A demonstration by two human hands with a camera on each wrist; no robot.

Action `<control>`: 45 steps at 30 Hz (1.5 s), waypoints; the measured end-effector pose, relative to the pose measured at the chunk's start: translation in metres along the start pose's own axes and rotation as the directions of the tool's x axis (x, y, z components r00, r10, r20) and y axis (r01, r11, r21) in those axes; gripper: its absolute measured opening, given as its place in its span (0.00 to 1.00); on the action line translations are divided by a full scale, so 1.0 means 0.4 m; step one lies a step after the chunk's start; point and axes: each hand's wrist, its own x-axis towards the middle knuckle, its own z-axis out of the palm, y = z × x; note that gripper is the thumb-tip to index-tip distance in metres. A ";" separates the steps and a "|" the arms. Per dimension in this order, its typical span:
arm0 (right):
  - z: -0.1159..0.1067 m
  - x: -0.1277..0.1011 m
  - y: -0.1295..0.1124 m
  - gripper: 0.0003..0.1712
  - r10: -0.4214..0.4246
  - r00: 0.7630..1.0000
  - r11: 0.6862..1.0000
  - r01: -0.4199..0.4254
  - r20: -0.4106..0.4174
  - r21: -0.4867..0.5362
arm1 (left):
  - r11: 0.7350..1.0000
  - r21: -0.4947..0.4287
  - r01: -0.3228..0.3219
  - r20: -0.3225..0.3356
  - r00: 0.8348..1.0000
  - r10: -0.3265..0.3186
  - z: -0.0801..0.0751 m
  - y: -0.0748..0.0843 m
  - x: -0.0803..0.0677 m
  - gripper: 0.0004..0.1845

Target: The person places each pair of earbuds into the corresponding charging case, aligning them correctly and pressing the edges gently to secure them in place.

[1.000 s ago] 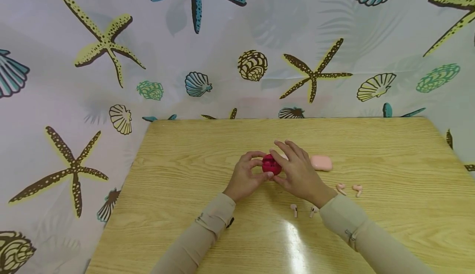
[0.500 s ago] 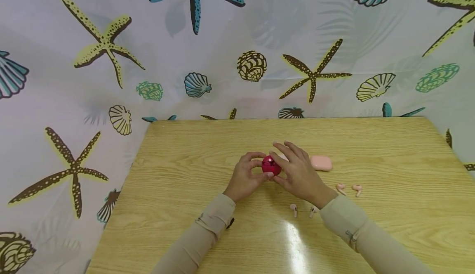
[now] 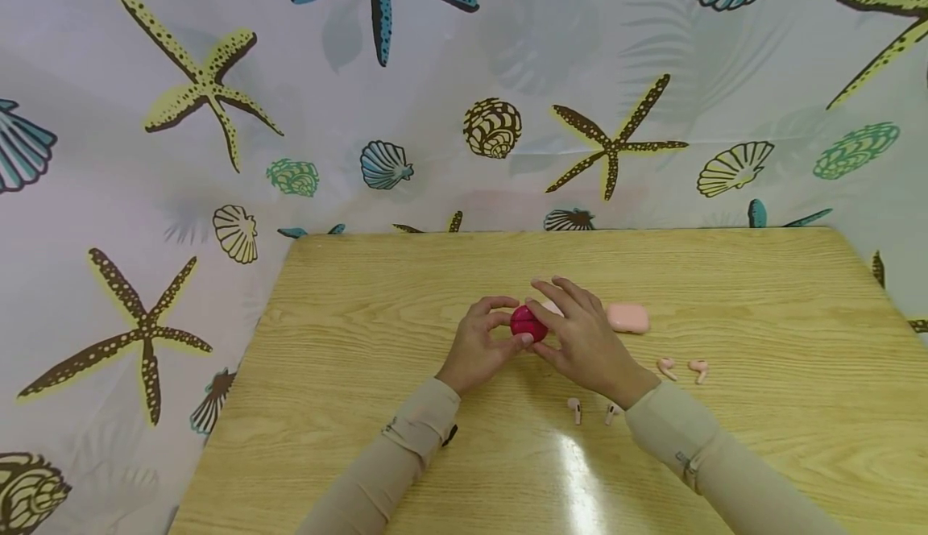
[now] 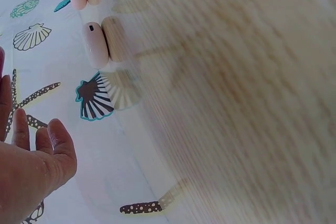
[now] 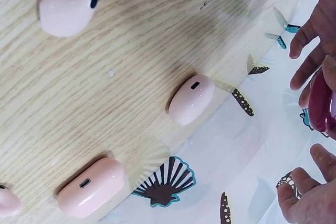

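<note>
1. The left hand [image 3: 480,345] and right hand [image 3: 582,338] both pinch a small red case [image 3: 527,323] between their fingertips, just above the middle of the counter [image 3: 362,374].
2. A pink case [image 3: 627,317] lies just beside the right hand, with pink earbuds [image 3: 665,367] nearer the person.

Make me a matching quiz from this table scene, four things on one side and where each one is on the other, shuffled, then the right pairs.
Things:
1. red case
2. pink case
3. pink earbuds
4. table

Places:
A. lying loose on the wood, right of the right hand
B. in front of a curtain printed with shells and starfish
C. held between the fingers of the left hand and the right hand
D. flat on the wood, just beyond and right of the right hand

Pairs: 1-C, 2-D, 3-A, 4-B
</note>
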 end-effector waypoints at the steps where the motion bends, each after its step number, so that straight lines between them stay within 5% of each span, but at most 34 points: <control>1: 0.001 0.000 0.000 0.32 -0.005 1.000 1.000 0.005 -0.007 0.001 | 1.000 -0.003 0.005 0.001 1.000 -0.005 0.000 0.000 0.000 0.11; 26: -0.001 -0.010 -0.005 0.33 -0.001 0.997 1.000 0.003 -0.078 0.025 | 0.996 -0.067 0.051 0.023 0.998 -0.050 0.002 0.010 0.000 0.11; 31: -0.006 -0.008 0.000 0.32 -0.015 0.996 1.000 0.017 -0.088 0.022 | 1.000 -0.009 0.008 0.015 1.000 -0.008 -0.002 0.016 0.003 0.15; 34: -0.009 -0.007 0.002 0.32 -0.010 0.997 1.000 0.012 -0.072 0.026 | 0.991 0.098 -0.089 0.000 0.996 0.090 -0.006 0.018 0.002 0.24; 37: -0.008 -0.010 0.004 0.32 -0.004 0.999 1.000 0.006 -0.047 0.028 | 0.936 0.258 -0.238 0.011 0.970 0.243 -0.012 0.016 0.001 0.32; 40: -0.007 -0.013 0.006 0.33 -0.003 1.000 1.000 0.004 -0.029 0.026 | 0.838 0.414 -0.355 0.041 0.927 0.372 -0.020 0.014 0.002 0.32; 45: -0.008 -0.011 0.004 0.32 -0.025 0.999 0.999 0.026 -0.031 0.034 | 0.691 0.591 -0.416 0.101 0.888 0.448 -0.036 0.016 0.002 0.29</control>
